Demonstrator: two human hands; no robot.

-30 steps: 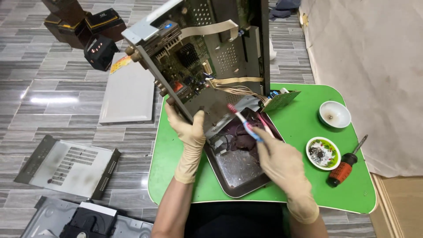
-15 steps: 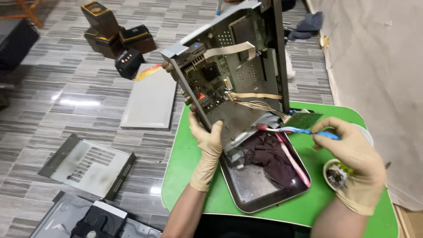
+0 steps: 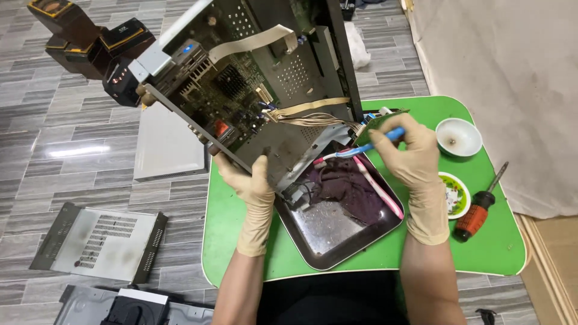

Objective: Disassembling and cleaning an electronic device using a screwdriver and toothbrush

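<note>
The left hand (image 3: 256,186) is gripping the lower edge of the tilted circuit-board chassis (image 3: 253,90) above the metal tray (image 3: 337,235). The right hand (image 3: 412,153), closed on a blue-handled brush (image 3: 367,144), is pointing its bristles leftward at the chassis's wires, beside the tray.

Your left hand (image 3: 253,189), in a thin beige glove, was raised in front of you with the forearm coming up from below, the thumb and fingers closed in a firm grip. Your right hand (image 3: 409,156), also gloved, was higher and to the right, the wrist bent, the fingers pinched together and pointing to the left.
</note>
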